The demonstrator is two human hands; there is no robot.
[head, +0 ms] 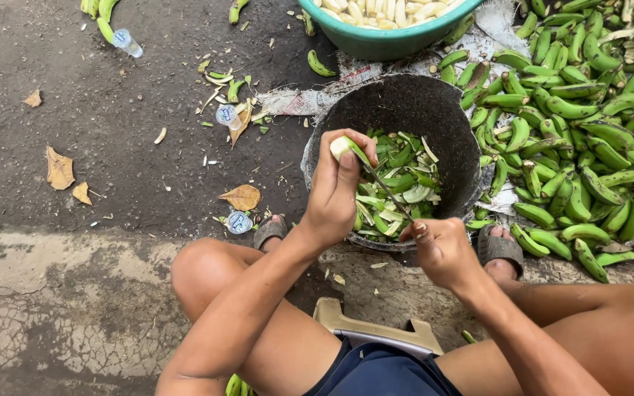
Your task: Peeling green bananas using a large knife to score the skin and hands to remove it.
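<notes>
We see the left hand [335,192] clenched around a partly peeled green banana [343,146], whose pale tip shows above the thumb. The banana is held over the near left rim of a dark round tub [445,117]. The right hand [442,249] is closed on the handle of a knife [389,194]; its thin blade runs up and left from the fist to the banana and touches it just below the peeled tip. The handle itself is hidden inside the fist.

The tub stands on the ground between the person's feet and holds a heap of green peels [398,187]. Past its far rim sits a teal basin [387,40] filled with pale peeled bananas [379,11]. To the right of the tub lies a large pile of unpeeled green bananas [581,139], reaching the right edge of the view. Torn paper [295,101] lies under the tub's far left side.

On the dark ground [111,110] to the left we note dry leaves [60,169], scattered peel scraps [225,84] and small plastic cups [238,221]. The person sits on a low stool [376,330], and both sandals [499,246] rest beside the tub.
</notes>
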